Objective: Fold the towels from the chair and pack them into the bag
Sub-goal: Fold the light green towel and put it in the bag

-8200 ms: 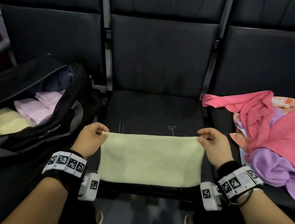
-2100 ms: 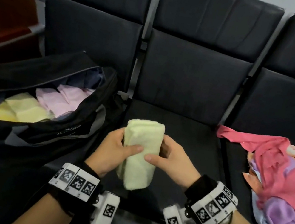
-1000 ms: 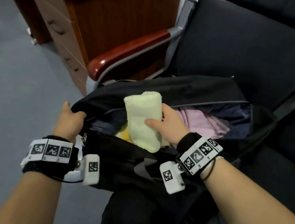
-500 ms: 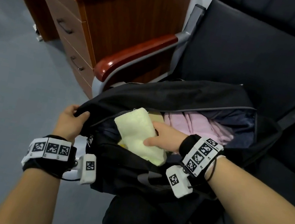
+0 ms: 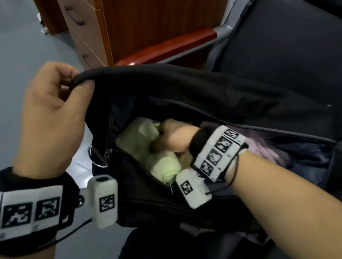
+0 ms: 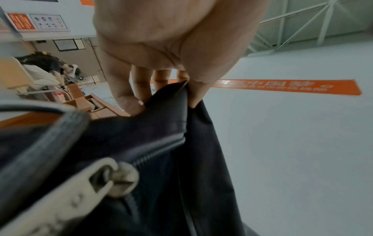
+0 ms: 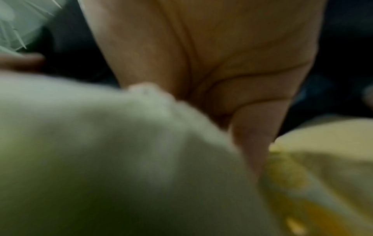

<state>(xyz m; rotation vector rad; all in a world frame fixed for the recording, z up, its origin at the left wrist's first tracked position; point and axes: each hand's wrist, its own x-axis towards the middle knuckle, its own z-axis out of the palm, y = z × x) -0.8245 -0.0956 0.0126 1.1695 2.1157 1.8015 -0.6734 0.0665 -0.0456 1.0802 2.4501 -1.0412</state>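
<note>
Head: towel (image 5: 164, 166) under right fingers (image 5: 157, 147)

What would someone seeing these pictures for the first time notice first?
Most likely the right hand, plunged into the open black bag on the chair seat and pressing a folded pale green towel down among the others. Next, the left hand at the bag's near-left end, pinching the flap's edge and holding it up. Behind the bag, a red armrest and a wooden desk stand out.

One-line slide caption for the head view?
Left hand holds the black bag open while right hand pushes a folded pale-green towel inside.
</note>
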